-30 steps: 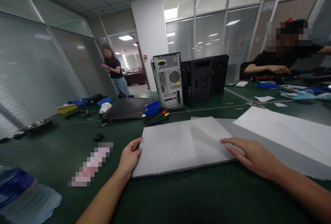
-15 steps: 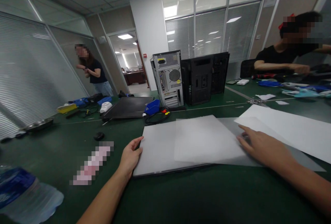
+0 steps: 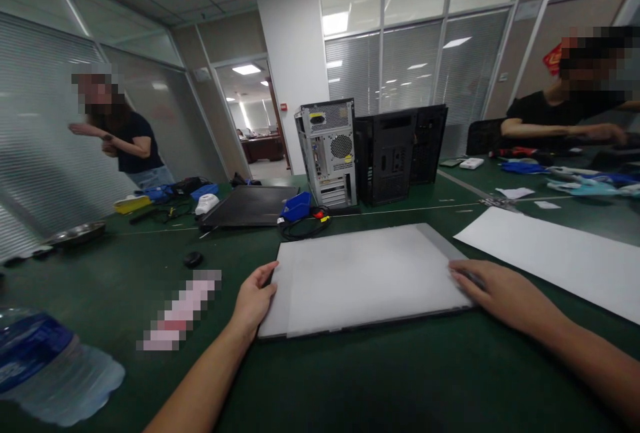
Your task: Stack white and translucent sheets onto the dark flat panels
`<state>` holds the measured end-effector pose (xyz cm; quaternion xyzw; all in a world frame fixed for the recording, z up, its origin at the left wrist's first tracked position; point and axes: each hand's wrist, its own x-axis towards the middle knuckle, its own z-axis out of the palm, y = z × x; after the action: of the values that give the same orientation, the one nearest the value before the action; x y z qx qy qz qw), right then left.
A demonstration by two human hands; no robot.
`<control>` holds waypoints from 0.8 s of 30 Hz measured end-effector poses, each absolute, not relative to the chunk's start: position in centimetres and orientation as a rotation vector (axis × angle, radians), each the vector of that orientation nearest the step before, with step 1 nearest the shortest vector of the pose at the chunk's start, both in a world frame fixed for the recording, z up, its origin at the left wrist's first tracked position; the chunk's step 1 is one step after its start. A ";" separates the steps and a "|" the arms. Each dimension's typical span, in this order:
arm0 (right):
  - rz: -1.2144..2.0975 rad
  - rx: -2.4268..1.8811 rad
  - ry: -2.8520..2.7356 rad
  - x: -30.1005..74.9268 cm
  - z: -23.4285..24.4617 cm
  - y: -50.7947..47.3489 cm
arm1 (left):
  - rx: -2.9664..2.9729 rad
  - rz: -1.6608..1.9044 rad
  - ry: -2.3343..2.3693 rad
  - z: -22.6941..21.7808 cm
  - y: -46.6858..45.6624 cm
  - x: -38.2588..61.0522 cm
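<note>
A closed grey laptop (image 3: pixel 440 243) lies flat on the green table (image 3: pixel 380 380) in front of me. A thin white sheet (image 3: pixel 365 276) covers most of its lid. My left hand (image 3: pixel 253 303) cups the laptop's left edge, thumb on top and fingers curled at the side. My right hand (image 3: pixel 493 290) rests flat on the sheet's right end, fingers stretched out over the lid's right edge.
A larger white sheet (image 3: pixel 555 260) lies to the right. Behind stand a grey PC tower (image 3: pixel 327 153) and black towers (image 3: pixel 395 153), a black panel (image 3: pixel 250 206), blue tray (image 3: pixel 296 208) and cables. A water bottle (image 3: pixel 45 370) lies at lower left. Two other people are nearby.
The thin sheet, earlier folded and hanging off to the right, now lies spread flat over the laptop lid. My right hand slid with it to the lid's right edge. My left hand stayed.
</note>
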<state>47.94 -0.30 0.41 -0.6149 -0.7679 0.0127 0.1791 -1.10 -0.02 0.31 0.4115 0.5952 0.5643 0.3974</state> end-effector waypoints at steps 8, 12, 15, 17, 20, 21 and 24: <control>0.227 -1.575 -2.223 45.4 0.4 -0.9 | 1.029 1.452 1.469 0.0 0.1 -1.1; 0.117 -1.731 -2.091 47.5 0.6 0.3 | 1.010 1.428 1.455 -0.1 0.1 -1.1; -0.116 -1.895 -1.987 51.4 0.5 1.4 | 0.985 1.434 1.467 -0.1 0.2 -1.1; -0.209 -1.978 -1.933 54.4 0.1 1.9 | 0.977 1.439 1.484 -0.2 0.2 -1.2; -0.168 -2.164 -1.832 57.9 -0.9 2.5 | 0.980 1.439 1.496 -0.5 0.3 -1.4; -0.135 -2.231 -1.779 58.6 -1.3 2.6 | 0.980 1.440 1.497 -0.6 0.4 -1.5; -0.109 -2.231 -1.697 59.0 -1.9 2.7 | 0.974 1.453 1.488 -0.8 0.4 -1.6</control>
<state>59.01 2.66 -1.95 -0.7841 -0.5964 -0.0384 0.1673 -1.60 0.44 -0.78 0.3869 0.5909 0.5769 0.4103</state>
